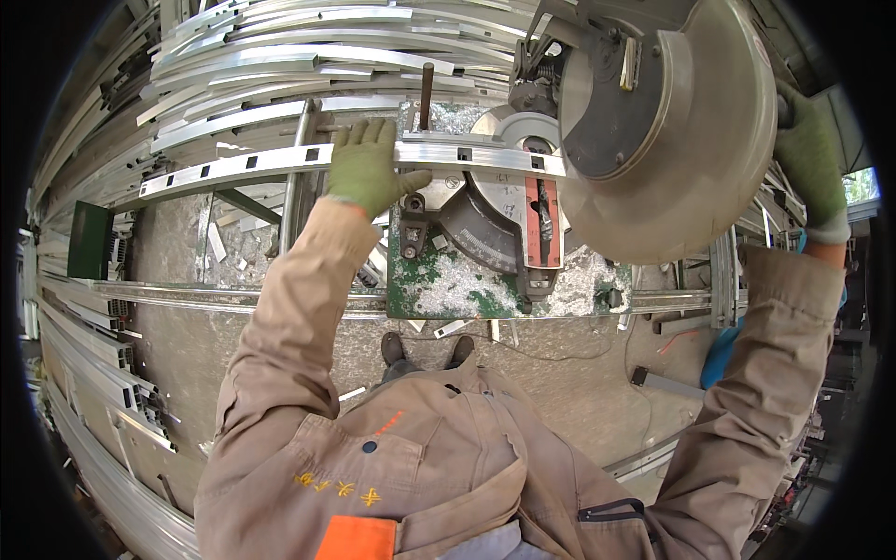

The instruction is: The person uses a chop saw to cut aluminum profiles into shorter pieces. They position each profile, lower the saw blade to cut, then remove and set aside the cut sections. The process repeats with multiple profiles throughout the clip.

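Where it crosses the upper middle of the frame, the aluminium profile [280, 162] lies as a long, pale, flat-faced bar with small dark rectangular slots punched at intervals along its top, running from the left side to the saw's base at the centre. The left hand [366, 168], in a green glove, lies flat on it with fingers spread, pressing it down rather than closing around it. To the right of that hand the bar passes under the mitre saw [653, 121], whose large round grey blade guard fills the upper right of the frame. The right hand [812, 168], also green-gloved, is at the far right edge behind the guard, curled around something there; what it clasps is hidden. Below the bar, the green saw table [448, 289] is strewn with silvery chips. Stacked aluminium lengths [271, 56] fan across the upper left, and more profiles [84, 355] lie along the left edge.
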`<state>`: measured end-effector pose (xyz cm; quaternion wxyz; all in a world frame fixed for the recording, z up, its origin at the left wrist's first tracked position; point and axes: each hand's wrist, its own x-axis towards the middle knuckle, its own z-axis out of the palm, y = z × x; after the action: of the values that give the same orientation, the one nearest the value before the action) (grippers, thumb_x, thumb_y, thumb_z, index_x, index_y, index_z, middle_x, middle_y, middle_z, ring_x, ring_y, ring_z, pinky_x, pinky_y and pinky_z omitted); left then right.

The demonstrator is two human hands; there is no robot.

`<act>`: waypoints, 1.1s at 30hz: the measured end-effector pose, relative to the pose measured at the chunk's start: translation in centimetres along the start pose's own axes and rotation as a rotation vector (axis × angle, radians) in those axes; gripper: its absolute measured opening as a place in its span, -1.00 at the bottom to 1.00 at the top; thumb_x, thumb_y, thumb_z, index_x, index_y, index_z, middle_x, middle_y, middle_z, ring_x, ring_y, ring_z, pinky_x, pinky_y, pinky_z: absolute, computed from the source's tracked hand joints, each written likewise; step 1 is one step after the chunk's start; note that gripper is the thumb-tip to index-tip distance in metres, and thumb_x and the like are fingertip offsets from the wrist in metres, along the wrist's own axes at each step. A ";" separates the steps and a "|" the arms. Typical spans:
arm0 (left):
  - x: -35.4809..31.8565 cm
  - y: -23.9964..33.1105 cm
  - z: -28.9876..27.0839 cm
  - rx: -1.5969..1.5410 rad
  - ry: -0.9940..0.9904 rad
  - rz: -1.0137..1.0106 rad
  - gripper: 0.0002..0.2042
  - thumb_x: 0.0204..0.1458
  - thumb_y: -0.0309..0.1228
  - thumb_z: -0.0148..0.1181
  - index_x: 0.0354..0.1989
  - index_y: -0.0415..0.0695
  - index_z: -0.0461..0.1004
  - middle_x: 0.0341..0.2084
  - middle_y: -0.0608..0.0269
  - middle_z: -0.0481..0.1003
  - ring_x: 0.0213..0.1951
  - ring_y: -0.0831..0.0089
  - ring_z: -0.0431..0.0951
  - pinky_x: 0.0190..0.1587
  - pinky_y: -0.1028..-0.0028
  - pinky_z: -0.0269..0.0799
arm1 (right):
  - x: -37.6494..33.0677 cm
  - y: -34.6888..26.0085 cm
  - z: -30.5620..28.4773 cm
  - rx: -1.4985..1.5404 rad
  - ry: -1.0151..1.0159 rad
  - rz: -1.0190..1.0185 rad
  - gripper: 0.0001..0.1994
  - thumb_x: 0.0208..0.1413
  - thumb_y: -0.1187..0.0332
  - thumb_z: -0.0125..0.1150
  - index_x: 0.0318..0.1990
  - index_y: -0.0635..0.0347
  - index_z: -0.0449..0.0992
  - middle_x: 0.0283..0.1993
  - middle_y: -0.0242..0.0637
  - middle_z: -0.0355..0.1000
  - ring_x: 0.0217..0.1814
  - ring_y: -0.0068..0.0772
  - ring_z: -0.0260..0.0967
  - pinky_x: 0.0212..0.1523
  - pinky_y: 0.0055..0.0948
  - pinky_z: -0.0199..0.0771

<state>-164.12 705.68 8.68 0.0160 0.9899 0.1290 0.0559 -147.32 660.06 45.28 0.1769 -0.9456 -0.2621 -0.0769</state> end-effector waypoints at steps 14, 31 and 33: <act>5.3 -0.7 4.0 -0.054 -0.171 0.069 0.29 -0.09 0.98 0.10 0.18 -0.18 0.81 -0.10 -0.17 0.86 0.01 -0.17 0.90 0.07 -0.05 0.77 | -7.8 2.0 3.7 -0.114 0.089 -0.051 -0.46 0.31 0.40 0.69 0.40 0.36 0.74 0.22 -0.04 0.85 0.20 -0.27 0.79 0.31 -0.24 0.73; 5.2 -0.3 2.6 -0.030 -0.218 0.044 0.13 -0.10 0.95 0.20 0.17 0.11 0.90 -0.05 -0.06 0.89 0.04 -0.05 0.93 0.06 0.01 0.79 | -9.9 0.8 5.7 -0.193 0.177 -0.123 -0.58 0.36 0.44 0.57 0.32 0.33 0.74 0.12 -0.01 0.85 0.03 -0.11 0.81 0.13 -0.17 0.75; 5.1 -0.3 2.6 -0.013 -0.195 0.047 0.14 -0.10 0.95 0.20 0.18 0.10 0.89 -0.04 -0.07 0.89 0.04 -0.05 0.93 0.08 0.01 0.79 | -10.1 1.2 6.1 -0.200 0.199 -0.186 -0.62 0.38 0.45 0.54 0.29 0.34 0.74 0.11 0.00 0.84 0.01 -0.07 0.79 0.10 -0.14 0.75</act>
<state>-158.97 707.19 6.64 0.0336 0.9933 0.1030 -0.0396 -155.03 656.66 36.88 0.0989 -0.9180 -0.3204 -0.2119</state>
